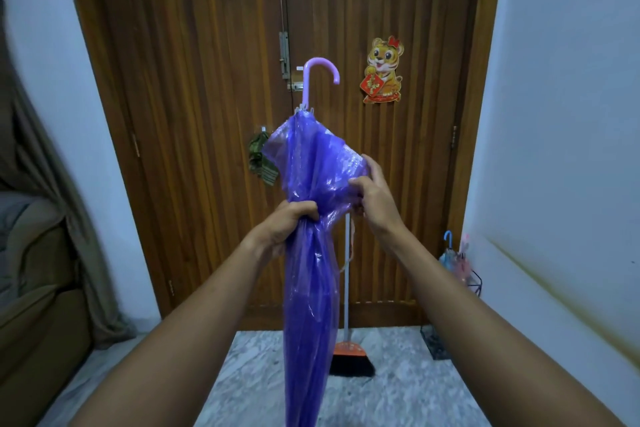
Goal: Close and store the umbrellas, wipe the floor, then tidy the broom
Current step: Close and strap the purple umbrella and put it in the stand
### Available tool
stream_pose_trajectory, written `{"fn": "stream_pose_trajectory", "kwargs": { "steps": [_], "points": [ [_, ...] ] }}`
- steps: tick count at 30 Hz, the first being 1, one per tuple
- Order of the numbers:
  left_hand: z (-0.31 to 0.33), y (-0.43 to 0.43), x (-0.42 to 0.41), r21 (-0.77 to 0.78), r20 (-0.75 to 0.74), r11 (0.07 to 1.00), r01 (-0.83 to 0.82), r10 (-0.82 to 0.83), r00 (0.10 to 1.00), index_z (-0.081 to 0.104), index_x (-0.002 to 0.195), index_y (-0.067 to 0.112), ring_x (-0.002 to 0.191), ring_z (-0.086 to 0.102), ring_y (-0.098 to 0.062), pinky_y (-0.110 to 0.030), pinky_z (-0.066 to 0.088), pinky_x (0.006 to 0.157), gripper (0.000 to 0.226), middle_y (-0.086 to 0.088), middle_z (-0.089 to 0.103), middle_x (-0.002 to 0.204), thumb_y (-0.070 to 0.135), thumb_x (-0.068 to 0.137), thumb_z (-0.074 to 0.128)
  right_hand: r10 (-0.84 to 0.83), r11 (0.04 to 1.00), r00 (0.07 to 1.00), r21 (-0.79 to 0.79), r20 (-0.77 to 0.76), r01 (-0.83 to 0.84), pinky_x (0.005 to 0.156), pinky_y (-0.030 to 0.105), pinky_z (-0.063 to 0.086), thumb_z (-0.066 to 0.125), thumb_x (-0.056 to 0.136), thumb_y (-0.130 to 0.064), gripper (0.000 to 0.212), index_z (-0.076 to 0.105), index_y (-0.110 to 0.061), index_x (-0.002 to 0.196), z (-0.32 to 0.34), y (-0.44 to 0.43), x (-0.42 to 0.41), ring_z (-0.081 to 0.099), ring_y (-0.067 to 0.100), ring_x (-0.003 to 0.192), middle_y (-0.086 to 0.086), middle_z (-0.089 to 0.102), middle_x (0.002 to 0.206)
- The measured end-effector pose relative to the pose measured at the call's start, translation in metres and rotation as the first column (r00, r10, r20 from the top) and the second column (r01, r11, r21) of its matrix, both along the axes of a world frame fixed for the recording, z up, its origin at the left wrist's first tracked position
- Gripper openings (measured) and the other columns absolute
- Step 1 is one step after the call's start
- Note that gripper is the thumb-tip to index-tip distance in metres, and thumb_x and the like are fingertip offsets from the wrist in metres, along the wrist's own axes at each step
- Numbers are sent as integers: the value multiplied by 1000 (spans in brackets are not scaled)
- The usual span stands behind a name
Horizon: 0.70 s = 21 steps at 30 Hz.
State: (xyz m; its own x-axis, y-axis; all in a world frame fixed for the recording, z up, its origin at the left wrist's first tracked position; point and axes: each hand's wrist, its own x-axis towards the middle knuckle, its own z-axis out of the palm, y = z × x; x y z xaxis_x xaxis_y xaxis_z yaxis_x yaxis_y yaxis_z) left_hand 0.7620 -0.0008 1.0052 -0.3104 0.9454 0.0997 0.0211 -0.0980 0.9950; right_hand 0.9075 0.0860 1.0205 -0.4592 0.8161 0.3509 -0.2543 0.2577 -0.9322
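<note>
I hold a purple see-through umbrella [310,274] upright in front of me, its pale pink hooked handle [320,71] on top and its tip out of view below. My left hand [289,224] is clenched around the gathered canopy at mid-height. My right hand [375,196] pinches loose canopy folds on the right side above that grip. A broom [349,355] with an orange head, black bristles and a pale stick leans against the wooden door behind the umbrella. At the right wall, a black wire stand [460,276] holds other closed umbrellas, one with a blue handle [448,237].
A double wooden door [207,114] with a bolt and a tiger sticker [383,70] fills the back. A green cloth [259,156] hangs from a hook on it. A brown sofa [31,305] and curtain stand left. Grey marble floor [398,392] lies below.
</note>
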Motion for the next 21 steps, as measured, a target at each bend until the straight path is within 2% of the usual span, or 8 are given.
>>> {"fn": "stream_pose_trajectory", "kwargs": {
  "steps": [2,4,7,9,11,15,18,21],
  "points": [
    [1,-1,-3,-22,35,999,-27,28,999,62,81,3,56,59,-22,-29,51,57,22,-13,60,70,14,61,61,-22,1000,999,12,41,21,52,15,45,49,97,-20,61,27,-31,153,-3,2,-1,56,6,68,6,60,112],
    [3,-4,-5,-29,83,999,-37,39,996,60,81,3,55,58,-22,-30,49,60,23,-11,60,68,16,61,61,-28,1000,997,1,78,28,59,18,44,48,96,-20,57,33,-33,149,-4,1,-1,58,6,72,3,63,101],
    [7,-6,-4,8,170,999,-36,34,985,58,75,2,49,56,-22,-28,50,54,12,-9,58,58,13,70,56,-87,994,967,84,240,68,82,29,52,52,93,-14,27,70,-17,114,-1,1,0,62,6,90,-3,69,97],
    [8,-7,-4,54,227,998,-45,32,973,56,71,1,42,54,-21,-24,49,47,12,-9,55,52,7,79,49,-62,994,956,100,288,34,92,30,49,59,93,-16,18,77,-13,94,-2,-3,2,62,3,95,-5,73,94],
    [8,-8,-6,103,274,993,-57,27,961,55,74,1,41,53,-20,-24,49,46,8,-8,54,52,7,75,50,-61,993,962,117,268,31,88,26,49,68,92,-22,17,80,-10,91,-1,-5,6,66,2,95,-2,76,93],
    [2,-11,-18,187,371,981,-48,-26,928,55,84,1,45,53,-18,-27,50,49,19,-7,52,56,10,68,52,-131,986,975,128,177,110,71,23,48,73,90,-24,15,79,-10,89,7,-5,15,65,8,84,5,76,91],
    [0,-12,-24,254,382,966,-38,-64,922,52,93,2,46,50,-15,-24,47,47,26,-6,49,62,10,68,50,-121,988,983,108,135,106,71,19,45,73,89,-24,16,80,-9,88,5,-8,17,65,7,80,7,76,92],
    [0,-12,-21,265,392,964,-13,-95,915,53,89,2,45,47,-14,-23,43,46,21,-5,49,63,10,71,46,-64,987,989,153,132,43,74,13,41,72,90,-31,23,80,-10,89,1,-13,16,69,3,91,3,78,92]
  ]
}}
